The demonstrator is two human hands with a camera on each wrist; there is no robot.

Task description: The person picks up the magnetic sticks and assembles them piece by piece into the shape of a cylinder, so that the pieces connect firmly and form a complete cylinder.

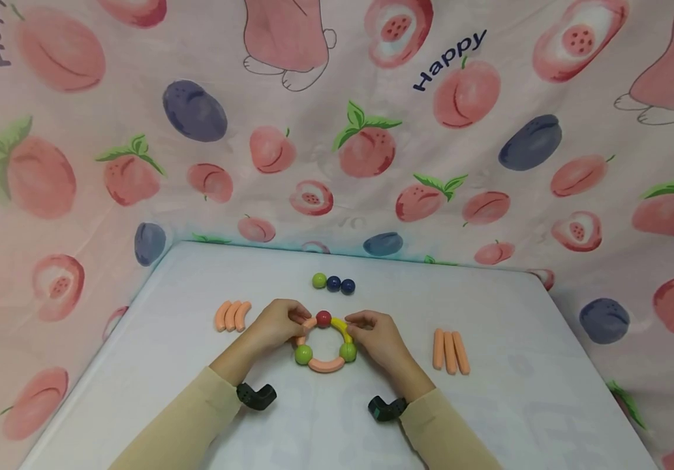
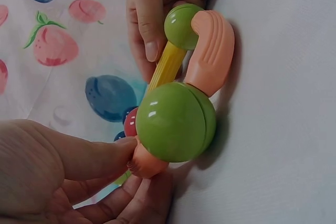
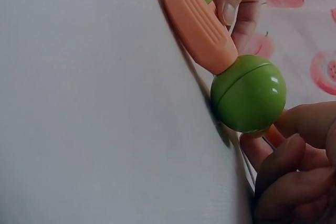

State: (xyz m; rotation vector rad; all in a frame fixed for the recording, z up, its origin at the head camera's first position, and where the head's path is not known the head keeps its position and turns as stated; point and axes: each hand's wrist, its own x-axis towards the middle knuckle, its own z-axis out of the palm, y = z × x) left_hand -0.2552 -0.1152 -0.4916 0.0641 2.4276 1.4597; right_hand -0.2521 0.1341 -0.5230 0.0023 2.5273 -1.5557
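Observation:
A ring of balls and curved rods lies on the white table between the hands. It has a red ball (image 1: 323,318) at the far side, a green ball (image 1: 304,354) at left and another green ball (image 1: 347,352) at right. A peach curved rod (image 1: 326,365) joins the two green balls at the near side. My left hand (image 1: 278,322) pinches the left peach curved rod (image 2: 148,162) between thumb and fingers. On the other side, my right hand (image 1: 379,336) pinches the yellow curved rod (image 2: 167,66), partly hidden by the green ball in the right wrist view.
Beyond the ring stand a loose green ball (image 1: 320,281) and two dark blue balls (image 1: 333,283) in a row. Three peach curved rods (image 1: 230,316) lie at left, three straight peach rods (image 1: 451,351) at right. A fruit-printed cloth (image 1: 337,130) hangs behind the table (image 1: 166,287).

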